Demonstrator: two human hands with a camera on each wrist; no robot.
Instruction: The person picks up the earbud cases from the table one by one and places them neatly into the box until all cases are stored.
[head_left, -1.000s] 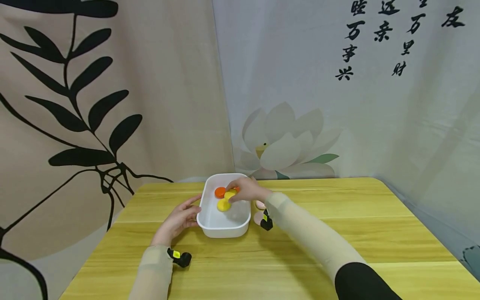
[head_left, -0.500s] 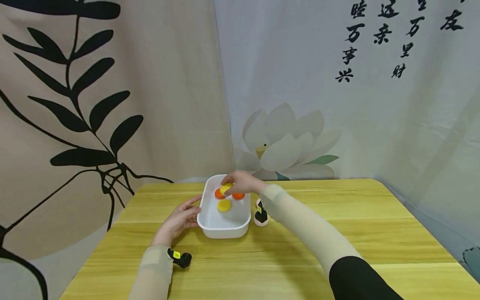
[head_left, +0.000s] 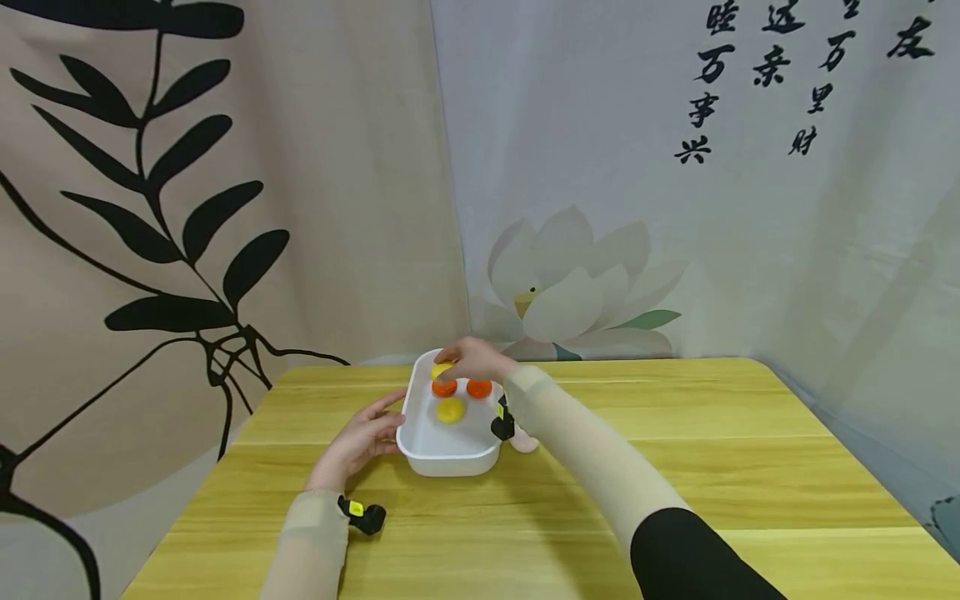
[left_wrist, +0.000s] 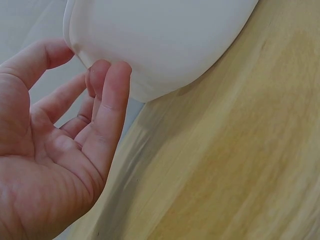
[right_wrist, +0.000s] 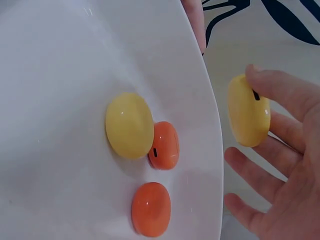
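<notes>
A white plastic box [head_left: 447,467] stands on the wooden table. My left hand [head_left: 366,435] rests its fingertips on the box's left side; the left wrist view shows bent fingers [left_wrist: 111,92] against the outer wall. Between thumb and fingers, my right hand [head_left: 476,360] pinches a yellow rounded disc [right_wrist: 245,112] with a small black slot, above the box's far left part. Inside the box lie another yellow disc [right_wrist: 129,125] and two orange discs [right_wrist: 165,145], one of them also showing a black slot.
Beside the box on the right lies a pale pink disc [head_left: 523,442], partly covered by the right wrist's black camera [head_left: 502,419]. The table [head_left: 675,467] reaches back to a hanging cloth backdrop [head_left: 360,208] with printed leaves, a lotus and lettering.
My right hand has moved leftward and toward the box's far corner with the yellow disc in its fingers, uncovering the right-hand orange disc. My left hand stays at the box's side.
</notes>
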